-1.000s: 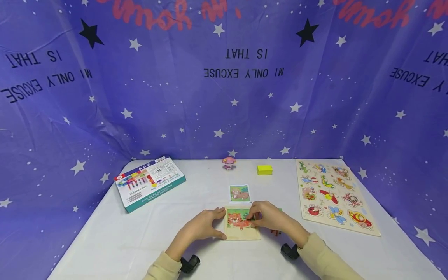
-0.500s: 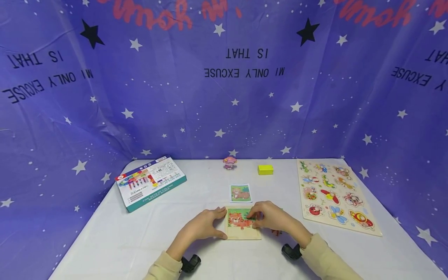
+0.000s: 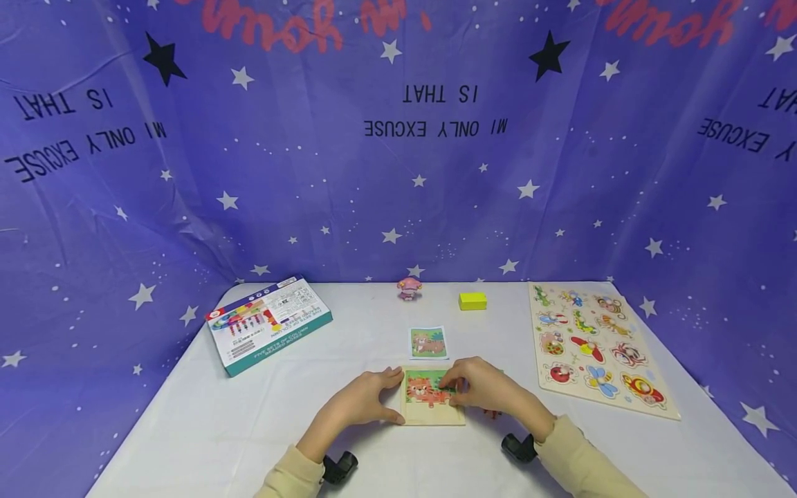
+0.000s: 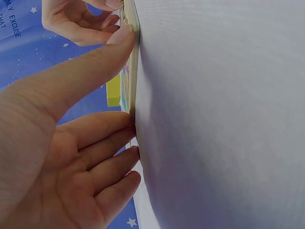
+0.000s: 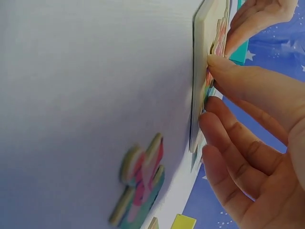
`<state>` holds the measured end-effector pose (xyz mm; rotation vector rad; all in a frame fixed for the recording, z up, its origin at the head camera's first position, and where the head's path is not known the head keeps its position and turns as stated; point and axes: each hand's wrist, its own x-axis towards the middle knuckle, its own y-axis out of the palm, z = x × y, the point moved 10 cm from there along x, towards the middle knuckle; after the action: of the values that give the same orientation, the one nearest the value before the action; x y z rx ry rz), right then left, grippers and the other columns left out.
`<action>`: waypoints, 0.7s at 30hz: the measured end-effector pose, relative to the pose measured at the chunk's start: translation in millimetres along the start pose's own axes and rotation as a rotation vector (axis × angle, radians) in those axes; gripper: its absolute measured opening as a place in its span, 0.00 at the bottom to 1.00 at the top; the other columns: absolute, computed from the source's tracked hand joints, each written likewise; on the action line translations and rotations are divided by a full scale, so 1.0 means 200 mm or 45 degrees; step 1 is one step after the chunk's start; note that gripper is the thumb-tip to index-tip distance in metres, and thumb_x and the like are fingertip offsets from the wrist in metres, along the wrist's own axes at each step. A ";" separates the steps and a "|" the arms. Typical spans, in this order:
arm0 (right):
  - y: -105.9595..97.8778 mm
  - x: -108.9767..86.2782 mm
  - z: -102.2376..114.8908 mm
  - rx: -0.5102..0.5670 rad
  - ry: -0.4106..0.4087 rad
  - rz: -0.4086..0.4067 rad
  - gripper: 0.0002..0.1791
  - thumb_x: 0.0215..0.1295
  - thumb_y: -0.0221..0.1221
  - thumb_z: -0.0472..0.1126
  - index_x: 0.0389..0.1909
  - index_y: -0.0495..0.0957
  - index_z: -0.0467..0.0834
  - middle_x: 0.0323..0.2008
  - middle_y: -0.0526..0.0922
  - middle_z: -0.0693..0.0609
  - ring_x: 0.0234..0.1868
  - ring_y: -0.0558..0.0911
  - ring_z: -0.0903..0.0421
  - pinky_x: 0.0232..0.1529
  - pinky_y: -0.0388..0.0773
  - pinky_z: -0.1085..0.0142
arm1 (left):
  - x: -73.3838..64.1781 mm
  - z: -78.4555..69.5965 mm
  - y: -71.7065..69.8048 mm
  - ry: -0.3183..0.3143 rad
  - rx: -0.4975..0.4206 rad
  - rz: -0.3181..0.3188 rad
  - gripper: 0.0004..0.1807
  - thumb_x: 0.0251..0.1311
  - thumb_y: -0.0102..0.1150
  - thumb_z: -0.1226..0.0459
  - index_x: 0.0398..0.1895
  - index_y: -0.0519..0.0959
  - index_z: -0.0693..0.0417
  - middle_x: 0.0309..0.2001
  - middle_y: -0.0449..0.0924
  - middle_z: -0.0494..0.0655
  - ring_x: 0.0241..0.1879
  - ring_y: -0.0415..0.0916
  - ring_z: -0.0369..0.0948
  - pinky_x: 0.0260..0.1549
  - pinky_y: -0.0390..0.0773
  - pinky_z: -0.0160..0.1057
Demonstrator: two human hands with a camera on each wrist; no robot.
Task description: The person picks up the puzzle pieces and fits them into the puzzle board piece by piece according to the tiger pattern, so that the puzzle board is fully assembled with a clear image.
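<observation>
A wooden puzzle board (image 3: 432, 416) lies on the table, its upper part filled with pieces that show an orange tiger (image 3: 423, 389) on green; the strip nearest the person is bare wood. My left hand (image 3: 360, 399) rests its thumb and index fingertip on the board's left edge, fingers fairly straight. With thumb and fingers my right hand (image 3: 479, 384) pinches a puzzle piece (image 5: 209, 78) at the right side of the board, low over its surface. That piece is mostly hidden by the fingers. A loose puzzle piece (image 5: 143, 181) lies on the table under the right wrist.
Beyond the board lies a picture card (image 3: 428, 343). Farther back stand a pink figurine (image 3: 408, 290) and a yellow block (image 3: 472, 301). A bead set box (image 3: 269, 325) is at left, an insect peg puzzle (image 3: 600, 346) at right. A purple curtain (image 3: 398, 173) encloses the table.
Both hands keep their places at the board. The right fingers stay on the piece with hardly any visible movement; the whole head view shifts very slightly.
</observation>
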<state>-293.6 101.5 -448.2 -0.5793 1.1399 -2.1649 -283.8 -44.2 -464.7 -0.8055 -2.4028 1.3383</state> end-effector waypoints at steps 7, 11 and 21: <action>0.00 0.00 0.01 -0.048 -0.015 -0.010 0.13 0.53 0.71 0.37 0.42 0.86 0.43 0.36 0.84 0.56 0.30 0.77 0.66 0.29 0.76 0.74 | 0.00 0.00 0.00 -0.006 0.000 0.000 0.47 0.43 0.75 0.50 0.65 0.69 0.65 0.67 0.66 0.54 0.67 0.62 0.51 0.65 0.63 0.49; 0.00 0.01 0.01 -0.069 -0.014 -0.013 0.14 0.53 0.71 0.37 0.42 0.86 0.42 0.36 0.84 0.55 0.29 0.76 0.67 0.28 0.75 0.74 | 0.00 0.00 0.00 -0.005 0.000 -0.003 0.47 0.43 0.75 0.50 0.65 0.69 0.65 0.67 0.66 0.55 0.67 0.62 0.51 0.65 0.62 0.49; -0.01 0.00 0.03 -0.053 -0.001 -0.013 0.13 0.53 0.71 0.36 0.41 0.86 0.41 0.36 0.83 0.54 0.28 0.76 0.66 0.27 0.75 0.74 | 0.00 0.00 0.00 0.017 0.019 -0.004 0.47 0.43 0.75 0.49 0.65 0.69 0.65 0.67 0.67 0.54 0.67 0.63 0.51 0.65 0.63 0.49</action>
<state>-291.7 98.6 -444.0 -0.6057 1.1860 -2.1541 -284.6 -44.2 -464.9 -0.8034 -2.3803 1.3439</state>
